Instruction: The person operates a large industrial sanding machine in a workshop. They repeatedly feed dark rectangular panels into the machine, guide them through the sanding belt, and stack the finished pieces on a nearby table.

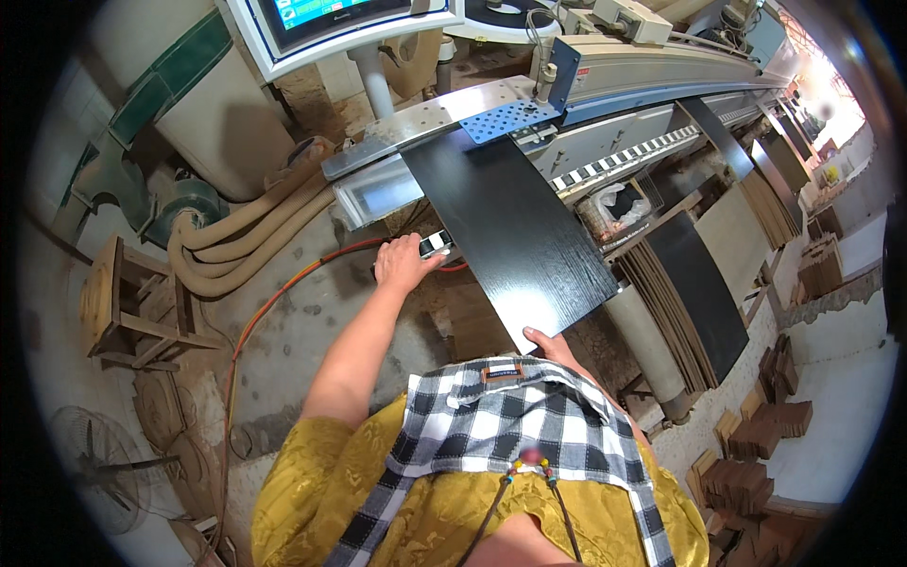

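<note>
A long black panel [505, 227] with a wood-grain sheen rests at its far end on a machine beside a perforated blue plate [501, 122]; its near end reaches toward my body. My left hand [399, 265] is closed on a small black-and-white hand tool [434, 243] at the panel’s left edge; a red hose runs behind this hand. My right hand [542, 344] grips the panel’s near edge, its thumb showing at the corner and the other fingers hidden underneath.
A screen [316, 24] stands above the machine [652, 80]. Thick hoses [217, 265], a wooden stool [142, 312] and a fan [109, 463] are at left. Stacked panels [699, 298] lie right of a grey roller [642, 350]; board offcuts [756, 482] sit at lower right.
</note>
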A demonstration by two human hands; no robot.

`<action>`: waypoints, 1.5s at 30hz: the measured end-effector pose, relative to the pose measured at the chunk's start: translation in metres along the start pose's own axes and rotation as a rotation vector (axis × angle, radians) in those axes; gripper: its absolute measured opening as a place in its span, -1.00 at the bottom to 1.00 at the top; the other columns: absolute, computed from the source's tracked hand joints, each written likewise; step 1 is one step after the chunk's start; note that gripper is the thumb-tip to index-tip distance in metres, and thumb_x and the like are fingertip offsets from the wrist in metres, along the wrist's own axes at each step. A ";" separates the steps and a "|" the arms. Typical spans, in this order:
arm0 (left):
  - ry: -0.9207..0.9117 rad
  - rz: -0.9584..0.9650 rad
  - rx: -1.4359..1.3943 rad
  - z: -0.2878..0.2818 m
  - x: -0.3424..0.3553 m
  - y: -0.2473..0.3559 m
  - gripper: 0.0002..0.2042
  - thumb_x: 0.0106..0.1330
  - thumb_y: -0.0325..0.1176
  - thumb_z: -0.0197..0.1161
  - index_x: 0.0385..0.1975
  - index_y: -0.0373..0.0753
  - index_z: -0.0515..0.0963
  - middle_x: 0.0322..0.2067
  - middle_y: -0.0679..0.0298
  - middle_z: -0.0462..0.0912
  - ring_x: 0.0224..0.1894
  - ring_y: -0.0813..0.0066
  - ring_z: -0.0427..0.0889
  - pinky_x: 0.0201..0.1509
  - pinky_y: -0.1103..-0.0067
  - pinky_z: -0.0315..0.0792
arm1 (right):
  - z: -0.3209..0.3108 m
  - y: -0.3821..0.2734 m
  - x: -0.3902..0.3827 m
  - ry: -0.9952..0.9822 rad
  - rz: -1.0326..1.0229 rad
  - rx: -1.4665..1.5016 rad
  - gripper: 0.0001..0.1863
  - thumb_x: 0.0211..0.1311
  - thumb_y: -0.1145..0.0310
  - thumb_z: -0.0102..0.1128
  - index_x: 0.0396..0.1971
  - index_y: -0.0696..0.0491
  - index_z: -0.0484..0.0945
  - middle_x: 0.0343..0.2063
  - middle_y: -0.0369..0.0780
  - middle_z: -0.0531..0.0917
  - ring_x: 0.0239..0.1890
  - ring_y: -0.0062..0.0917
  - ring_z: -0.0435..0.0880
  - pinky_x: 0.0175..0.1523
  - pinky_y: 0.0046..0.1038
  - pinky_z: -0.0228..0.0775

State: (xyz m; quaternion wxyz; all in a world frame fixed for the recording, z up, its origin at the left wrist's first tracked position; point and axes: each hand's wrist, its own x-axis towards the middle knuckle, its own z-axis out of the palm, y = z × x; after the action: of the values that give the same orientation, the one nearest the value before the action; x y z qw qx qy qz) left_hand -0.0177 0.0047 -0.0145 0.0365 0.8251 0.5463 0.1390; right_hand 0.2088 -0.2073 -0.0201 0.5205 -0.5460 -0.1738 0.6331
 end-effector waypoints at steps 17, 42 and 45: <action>-0.025 -0.016 0.011 -0.006 0.000 0.010 -0.55 -0.08 0.08 0.21 -0.47 -0.24 0.40 -0.44 0.18 0.52 -0.30 0.29 0.49 -0.18 0.43 0.29 | -0.021 0.010 0.023 0.118 -0.210 0.111 -0.45 -0.10 0.34 0.21 -0.08 0.24 0.29 -0.17 -0.21 0.43 -0.12 -0.47 0.36 0.03 -0.48 0.13; -0.035 -0.009 0.079 -0.013 -0.001 0.024 -0.50 -0.08 0.14 0.18 -0.39 -0.23 0.45 -0.40 0.13 0.55 -0.29 0.21 0.51 -0.20 0.38 0.31 | -0.146 -0.103 0.074 0.547 -0.290 0.147 -0.58 -0.03 0.09 0.17 -0.29 0.12 0.47 -0.38 -0.29 0.55 -0.37 -0.58 0.46 -0.22 -0.50 0.26; -0.038 -0.019 0.108 -0.018 -0.003 0.035 -0.49 -0.08 0.14 0.17 -0.38 -0.24 0.46 -0.38 0.11 0.55 -0.29 0.14 0.50 -0.22 0.36 0.32 | -0.187 -0.105 0.072 0.647 -0.291 0.196 -0.59 0.07 0.04 0.06 -0.30 0.13 0.45 -0.56 -0.30 0.50 -0.62 -0.70 0.38 -0.54 -0.64 0.21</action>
State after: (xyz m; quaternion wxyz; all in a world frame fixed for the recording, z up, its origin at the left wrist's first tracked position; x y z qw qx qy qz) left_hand 0.0079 -0.0139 0.0094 0.0036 0.8230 0.5602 0.0935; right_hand 0.4311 -0.1695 -0.0386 0.6829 -0.6350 -0.0145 0.3607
